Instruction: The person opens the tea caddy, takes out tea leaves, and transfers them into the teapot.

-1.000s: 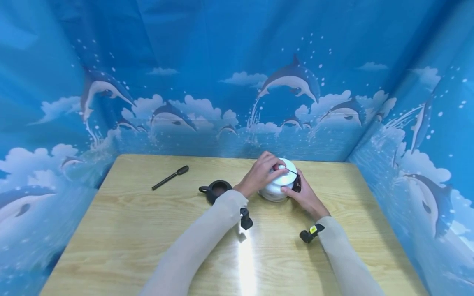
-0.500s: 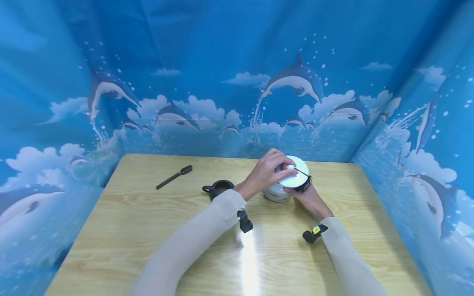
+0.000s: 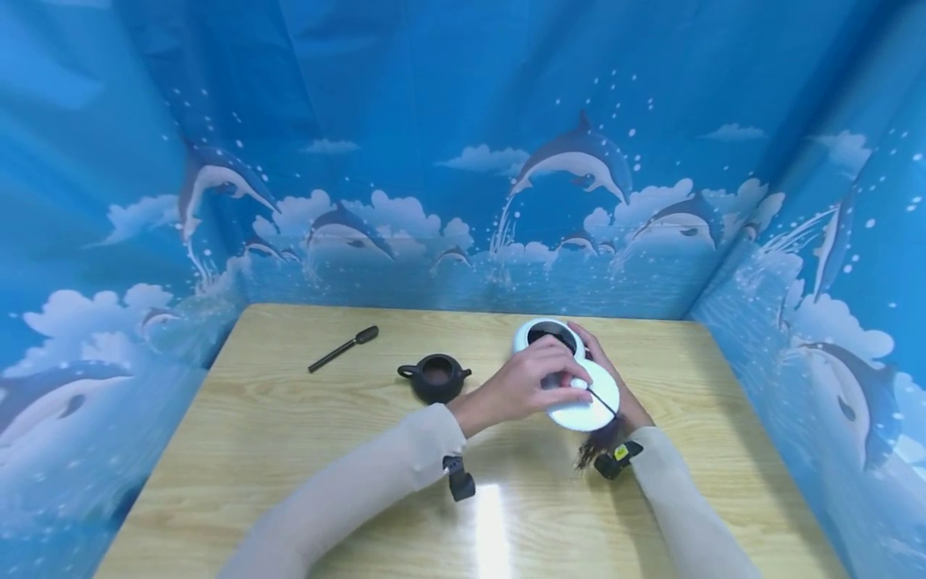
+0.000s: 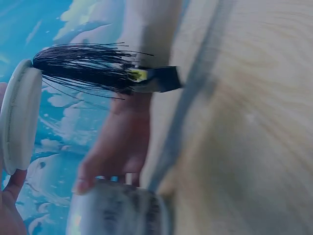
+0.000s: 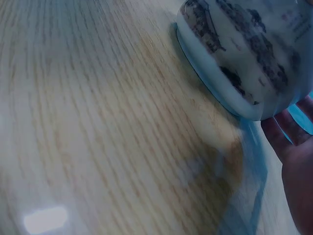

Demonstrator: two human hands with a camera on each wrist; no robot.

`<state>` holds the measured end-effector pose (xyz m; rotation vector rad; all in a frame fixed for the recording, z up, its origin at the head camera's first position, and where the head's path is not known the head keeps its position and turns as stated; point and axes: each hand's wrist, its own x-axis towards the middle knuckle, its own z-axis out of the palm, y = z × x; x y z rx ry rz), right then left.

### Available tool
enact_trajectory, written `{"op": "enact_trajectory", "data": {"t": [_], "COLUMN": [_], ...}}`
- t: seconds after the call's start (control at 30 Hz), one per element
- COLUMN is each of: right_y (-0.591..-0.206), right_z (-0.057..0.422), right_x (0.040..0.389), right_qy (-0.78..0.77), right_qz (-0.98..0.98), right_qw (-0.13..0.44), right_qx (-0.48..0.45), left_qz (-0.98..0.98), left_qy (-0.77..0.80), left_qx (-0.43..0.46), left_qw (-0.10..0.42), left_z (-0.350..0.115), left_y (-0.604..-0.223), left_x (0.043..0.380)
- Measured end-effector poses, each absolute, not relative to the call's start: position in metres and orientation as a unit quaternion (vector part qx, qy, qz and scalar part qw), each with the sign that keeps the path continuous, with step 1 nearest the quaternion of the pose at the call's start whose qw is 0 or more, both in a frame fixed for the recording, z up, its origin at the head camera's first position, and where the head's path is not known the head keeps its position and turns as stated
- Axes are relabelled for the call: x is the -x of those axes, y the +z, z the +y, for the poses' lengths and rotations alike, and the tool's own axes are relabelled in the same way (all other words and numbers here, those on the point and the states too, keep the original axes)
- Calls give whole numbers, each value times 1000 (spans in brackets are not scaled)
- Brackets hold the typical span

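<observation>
My left hand (image 3: 519, 382) pinches the knob of a round white lid (image 3: 592, 412), held in the air in front of a jar. A cord runs across the lid to a dark tassel (image 4: 83, 68) hanging from its edge. The white ceramic jar (image 3: 522, 336) stands uncovered on the table, its mouth dark inside. Dark printed pictures and writing on its side show in the right wrist view. My right hand (image 3: 613, 378) grips the jar from the right, its thumb against the wall in the left wrist view; the lid partly hides this hand in the head view.
A small black teapot (image 3: 436, 386) stands left of the jar. Farther left lies a thin black stick with a wider end (image 3: 343, 348). The wooden table (image 3: 347, 450) meets a blue dolphin-print curtain (image 3: 405, 161) at the back and sides.
The lid has come off the jar and moved toward the person with my left hand, its tassel now hanging free. The jar's mouth has come into view. My right hand stays at the jar.
</observation>
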<state>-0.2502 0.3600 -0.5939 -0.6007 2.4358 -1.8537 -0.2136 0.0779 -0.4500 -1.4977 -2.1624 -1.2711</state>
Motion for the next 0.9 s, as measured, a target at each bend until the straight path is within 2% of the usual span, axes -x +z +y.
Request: {"op": "enact_trajectory", "data": {"t": [0.07, 0.13, 0.2, 0.37, 0.9], "right_y": [-568, -544, -537, -539, -536], "right_z": [340, 325, 320, 321, 321], "right_x": [244, 230, 226, 229, 229], "right_qy": [-586, -587, -580, -551, -528], "right_qz": [792, 800, 808, 829, 844], "right_qw": [21, 56, 62, 39, 32], "right_qx": [173, 112, 84, 92, 90], "left_qz": [-735, -739, -747, -765, -796], "left_qy": [-428, -427, -428, -426, -380], "left_qx": [516, 515, 505, 483, 466], "left_qw": [101, 84, 58, 8, -67], "left_z": [75, 71, 67, 57, 44], "left_y": [-459, -468, -479, -503, -546], "left_x": [211, 208, 206, 201, 201]}}
